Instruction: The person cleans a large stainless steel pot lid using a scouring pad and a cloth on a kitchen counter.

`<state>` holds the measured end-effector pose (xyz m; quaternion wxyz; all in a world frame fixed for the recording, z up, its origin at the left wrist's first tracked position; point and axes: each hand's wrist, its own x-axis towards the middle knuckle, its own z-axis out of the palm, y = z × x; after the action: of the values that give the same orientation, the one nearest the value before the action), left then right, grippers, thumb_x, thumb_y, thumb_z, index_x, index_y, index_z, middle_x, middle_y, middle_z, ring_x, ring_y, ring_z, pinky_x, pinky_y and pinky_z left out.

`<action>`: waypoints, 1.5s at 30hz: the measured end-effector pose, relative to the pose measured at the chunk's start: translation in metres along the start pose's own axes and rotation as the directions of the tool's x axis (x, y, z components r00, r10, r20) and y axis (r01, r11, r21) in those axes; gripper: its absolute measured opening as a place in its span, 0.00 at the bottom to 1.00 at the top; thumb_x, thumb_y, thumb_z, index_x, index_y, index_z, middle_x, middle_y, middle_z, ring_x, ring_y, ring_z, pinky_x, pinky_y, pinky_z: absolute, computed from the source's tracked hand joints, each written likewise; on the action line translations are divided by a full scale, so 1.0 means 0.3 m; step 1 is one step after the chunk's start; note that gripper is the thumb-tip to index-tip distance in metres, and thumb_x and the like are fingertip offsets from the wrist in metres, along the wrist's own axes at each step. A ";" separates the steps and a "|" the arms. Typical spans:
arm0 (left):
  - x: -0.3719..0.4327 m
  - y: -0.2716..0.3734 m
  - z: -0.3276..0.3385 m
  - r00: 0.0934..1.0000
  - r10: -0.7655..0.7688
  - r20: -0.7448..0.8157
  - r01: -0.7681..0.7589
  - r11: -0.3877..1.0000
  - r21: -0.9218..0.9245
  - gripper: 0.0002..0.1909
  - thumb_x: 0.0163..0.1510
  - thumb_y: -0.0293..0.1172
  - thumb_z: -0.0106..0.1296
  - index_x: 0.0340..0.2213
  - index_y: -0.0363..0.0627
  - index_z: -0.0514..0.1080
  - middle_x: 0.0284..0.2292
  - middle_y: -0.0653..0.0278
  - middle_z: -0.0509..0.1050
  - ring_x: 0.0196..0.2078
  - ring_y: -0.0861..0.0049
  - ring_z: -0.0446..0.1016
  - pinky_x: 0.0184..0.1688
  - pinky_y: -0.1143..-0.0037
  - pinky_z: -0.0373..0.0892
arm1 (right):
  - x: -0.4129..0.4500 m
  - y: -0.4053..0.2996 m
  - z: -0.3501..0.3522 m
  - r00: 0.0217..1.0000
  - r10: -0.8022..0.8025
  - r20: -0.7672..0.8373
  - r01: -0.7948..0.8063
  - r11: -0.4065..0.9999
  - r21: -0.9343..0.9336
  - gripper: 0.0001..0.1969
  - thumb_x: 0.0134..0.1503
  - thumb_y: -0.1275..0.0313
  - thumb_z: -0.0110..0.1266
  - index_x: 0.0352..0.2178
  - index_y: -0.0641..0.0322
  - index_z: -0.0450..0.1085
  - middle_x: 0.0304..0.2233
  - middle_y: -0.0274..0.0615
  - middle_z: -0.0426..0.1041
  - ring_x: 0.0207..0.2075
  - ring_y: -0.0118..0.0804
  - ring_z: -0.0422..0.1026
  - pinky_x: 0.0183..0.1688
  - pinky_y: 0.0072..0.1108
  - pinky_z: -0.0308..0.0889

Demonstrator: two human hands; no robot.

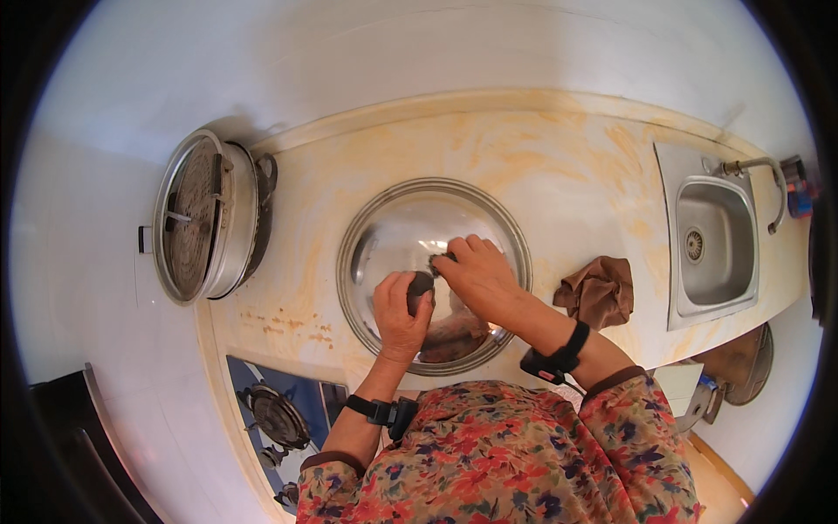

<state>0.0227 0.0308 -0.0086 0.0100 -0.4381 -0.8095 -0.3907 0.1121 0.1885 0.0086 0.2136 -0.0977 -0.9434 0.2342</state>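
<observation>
A large round stainless steel lid (pixel 380 245) lies dome up on the counter in front of me. My left hand (pixel 398 318) grips its black knob (pixel 420 284) from the left side. Pressed to the shiny metal just right of the knob is a dark scouring pad (pixel 444 262), pinched under the fingers of my right hand (pixel 481 275). Most of the pad is hidden by those fingers. Crumpled on the counter to the right of the lid lies a brown cloth (pixel 597 291).
A metal steamer pot (pixel 229 223) with a perforated tray leans at the left wall. At the right is a steel sink (pixel 713 249) with a curved faucet (pixel 776 190). A gas stove (pixel 281 419) sits lower left. Brown marks (pixel 288 321) spot the yellow-white counter (pixel 556 190).
</observation>
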 end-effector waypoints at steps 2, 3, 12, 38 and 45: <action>0.009 0.012 0.003 0.999 0.034 -0.014 -0.034 0.999 0.004 0.22 0.41 0.26 0.58 0.41 0.40 0.67 0.40 0.53 0.67 0.41 0.57 0.66 0.43 0.67 0.64 | 0.075 0.000 0.005 0.998 -0.032 0.049 0.034 0.998 -0.046 0.07 0.41 0.75 0.50 0.26 0.57 0.69 0.28 0.39 0.64 0.32 0.40 0.64 0.34 0.27 0.59; 0.011 0.014 0.005 0.999 0.028 -0.027 -0.027 1.000 0.009 0.22 0.41 0.26 0.58 0.41 0.40 0.67 0.40 0.53 0.67 0.41 0.57 0.66 0.43 0.67 0.64 | 0.098 0.002 0.001 0.997 -0.047 0.053 0.049 0.998 -0.044 0.07 0.41 0.75 0.50 0.26 0.57 0.69 0.28 0.39 0.64 0.32 0.40 0.64 0.34 0.27 0.59; 0.003 0.016 -0.001 1.000 0.014 -0.017 -0.014 1.000 0.014 0.22 0.41 0.26 0.58 0.41 0.39 0.67 0.41 0.51 0.67 0.41 0.55 0.66 0.44 0.65 0.63 | 0.096 0.009 0.011 0.969 -0.163 0.184 0.166 0.986 0.003 0.06 0.42 0.74 0.51 0.25 0.55 0.71 0.28 0.39 0.65 0.33 0.41 0.65 0.33 0.29 0.60; 0.108 -0.029 -0.032 0.965 0.210 0.158 -0.227 0.969 0.098 0.16 0.45 0.27 0.55 0.38 0.41 0.69 0.37 0.56 0.68 0.40 0.60 0.68 0.43 0.69 0.66 | -0.341 -0.111 -0.004 0.988 0.119 -0.097 -0.117 0.993 0.028 0.12 0.43 0.75 0.51 0.33 0.55 0.69 0.35 0.41 0.67 0.34 0.43 0.66 0.37 0.29 0.63; 0.131 -0.038 -0.012 0.952 0.252 0.171 -0.277 0.951 0.137 0.16 0.41 0.29 0.58 0.35 0.47 0.69 0.31 0.60 0.69 0.32 0.60 0.71 0.33 0.69 0.68 | -0.124 0.015 0.021 0.924 0.268 -0.274 -0.265 0.963 0.047 0.08 0.43 0.76 0.53 0.28 0.56 0.72 0.28 0.42 0.67 0.31 0.46 0.66 0.33 0.31 0.63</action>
<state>-0.0108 0.0525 0.0010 0.0357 -0.5690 -0.7703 -0.2855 0.1428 0.1793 -0.0120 0.3105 -0.2560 -0.8809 0.2490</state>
